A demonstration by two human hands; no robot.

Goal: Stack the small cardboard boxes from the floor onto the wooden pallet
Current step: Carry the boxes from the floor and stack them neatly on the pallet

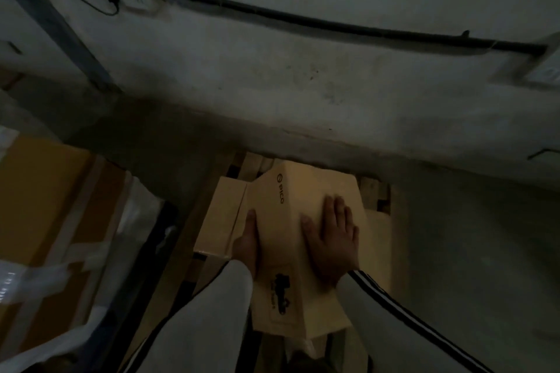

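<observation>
Now the cardboard box (291,200) points lengthwise toward the wall (303,85), over the wooden pallet (372,191); left hand (247,244) and right hand (331,236) press its 2 sides, fingers straight.

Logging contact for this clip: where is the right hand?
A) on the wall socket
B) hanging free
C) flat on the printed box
C: the right hand lies with straight fingers on the printed box, the left hand against its left side.

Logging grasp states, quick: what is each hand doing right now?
Left hand: open, pressed flat against the left side of the cardboard box.
Right hand: open, fingers spread flat on the same box's right face.
</observation>
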